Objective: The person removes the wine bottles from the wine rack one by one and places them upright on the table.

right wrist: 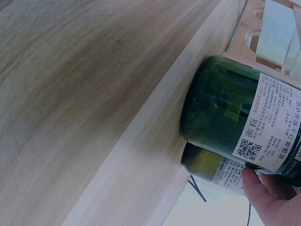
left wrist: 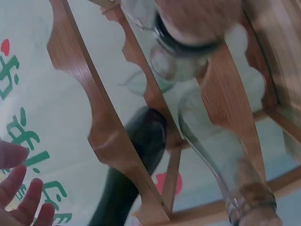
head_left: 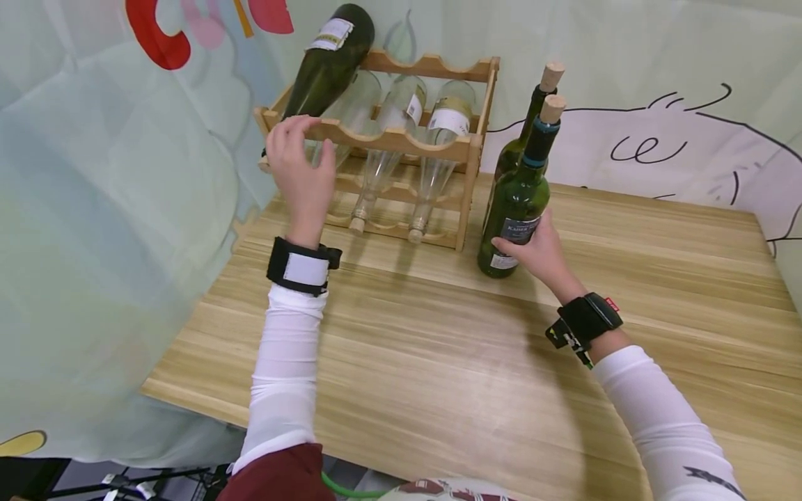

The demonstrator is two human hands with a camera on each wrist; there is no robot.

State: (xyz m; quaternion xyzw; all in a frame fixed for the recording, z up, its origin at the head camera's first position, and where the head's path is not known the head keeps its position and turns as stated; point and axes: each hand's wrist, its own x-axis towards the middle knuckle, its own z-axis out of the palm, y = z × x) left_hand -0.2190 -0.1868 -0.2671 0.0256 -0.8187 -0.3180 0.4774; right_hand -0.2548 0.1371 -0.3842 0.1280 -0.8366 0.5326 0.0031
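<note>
My right hand [head_left: 541, 250] grips the lower body of a green wine bottle [head_left: 516, 198] with a cork and dark label. In the right wrist view, the thumb and fingers of the right hand [right wrist: 268, 195] are at the labelled side of this green bottle [right wrist: 221, 108]. A second corked green bottle [head_left: 510, 149] stands close behind it. At the wooden wine rack [head_left: 466, 191], my left hand [head_left: 301, 163] is raised by the front left corner, fingers loosely bent and spread. Beside it, a dark green bottle [head_left: 332, 62] lies tilted in the top left slot, its neck partly hidden.
Several clear corked bottles rest in the rack, one with a gold and white label [head_left: 451, 115]. The rack stands toward the back of the wooden table [head_left: 407, 334]. A printed cloth backdrop [head_left: 658, 56] hangs close behind and along the left side.
</note>
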